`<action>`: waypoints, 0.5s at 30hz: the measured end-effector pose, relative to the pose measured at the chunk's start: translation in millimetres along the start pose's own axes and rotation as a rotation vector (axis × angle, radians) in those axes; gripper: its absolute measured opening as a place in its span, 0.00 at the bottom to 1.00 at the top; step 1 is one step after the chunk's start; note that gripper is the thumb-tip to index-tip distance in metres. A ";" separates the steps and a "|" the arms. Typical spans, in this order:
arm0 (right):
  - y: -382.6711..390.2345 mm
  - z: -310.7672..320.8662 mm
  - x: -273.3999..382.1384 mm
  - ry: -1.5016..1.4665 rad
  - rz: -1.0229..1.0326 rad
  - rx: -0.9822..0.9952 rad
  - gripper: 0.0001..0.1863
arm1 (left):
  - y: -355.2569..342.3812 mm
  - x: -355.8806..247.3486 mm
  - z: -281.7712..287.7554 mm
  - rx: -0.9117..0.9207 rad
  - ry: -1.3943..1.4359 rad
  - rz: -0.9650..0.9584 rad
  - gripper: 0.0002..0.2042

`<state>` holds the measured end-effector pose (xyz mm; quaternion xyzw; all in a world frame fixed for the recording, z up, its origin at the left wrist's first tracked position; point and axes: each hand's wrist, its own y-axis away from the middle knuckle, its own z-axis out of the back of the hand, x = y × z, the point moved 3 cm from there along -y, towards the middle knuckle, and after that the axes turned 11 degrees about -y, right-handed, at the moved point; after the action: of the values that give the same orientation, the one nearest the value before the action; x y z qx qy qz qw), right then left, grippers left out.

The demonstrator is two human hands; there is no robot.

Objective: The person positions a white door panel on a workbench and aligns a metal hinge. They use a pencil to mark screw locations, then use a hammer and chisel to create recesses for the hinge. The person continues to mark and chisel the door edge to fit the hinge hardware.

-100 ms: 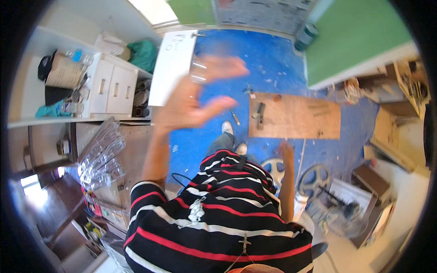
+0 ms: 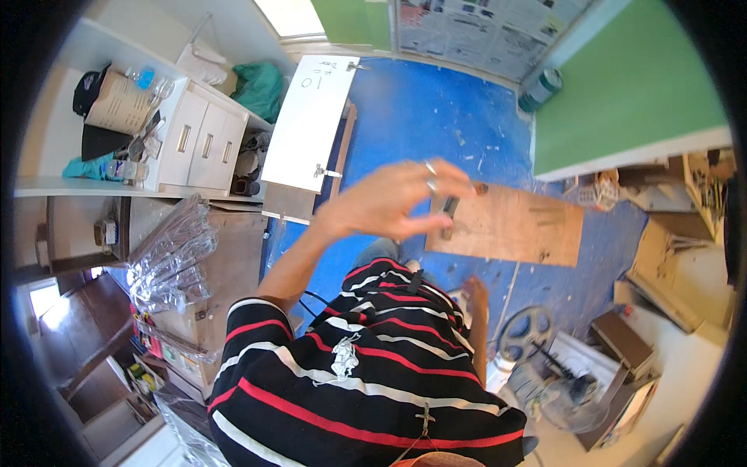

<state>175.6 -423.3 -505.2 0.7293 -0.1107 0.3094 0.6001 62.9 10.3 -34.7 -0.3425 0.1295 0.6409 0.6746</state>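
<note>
My left hand [image 2: 406, 196] is stretched out in front of me, with rings on its fingers. The thumb stands apart from the fingers, and nothing shows between them. It appears over the left end of a flat wooden board [image 2: 506, 226] on the blue floor. A small dark tool [image 2: 450, 218] on that board is partly hidden by the hand. Close to my right side hangs my right hand [image 2: 476, 296], its fingers too unclear to read. A white panel with metal hinges [image 2: 307, 117] lies left of the floor's middle.
White drawers [image 2: 206, 144] and a plastic-wrapped bundle [image 2: 175, 253] are on the left. A green canister [image 2: 541, 89] stands by the green wall. At the lower right are a fan [image 2: 576, 389] and a grey spoked wheel-like base [image 2: 525, 331]. Wooden shelving [image 2: 689, 194] lines the right.
My left hand has swung right and closer, from across the white panel to over the wooden board's left end. My right hand stays low at my side. The view has shifted slightly.
</note>
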 end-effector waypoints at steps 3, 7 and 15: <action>-27.7 -24.5 -3.7 -0.054 -0.056 -0.065 0.26 | -10.2 31.6 -17.7 0.159 0.034 -0.017 0.22; -93.6 -91.3 49.4 0.054 -0.025 -0.022 0.21 | -21.3 80.3 -20.8 0.270 -0.126 -0.108 0.20; -232.1 -284.4 189.5 0.243 0.215 0.252 0.18 | -60.3 200.9 -0.1 0.132 -0.105 0.151 0.23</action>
<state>357.2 -55.9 -556.7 0.7399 -0.0749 0.4691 0.4764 149.5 169.6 -140.2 -0.2526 0.1613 0.6972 0.6512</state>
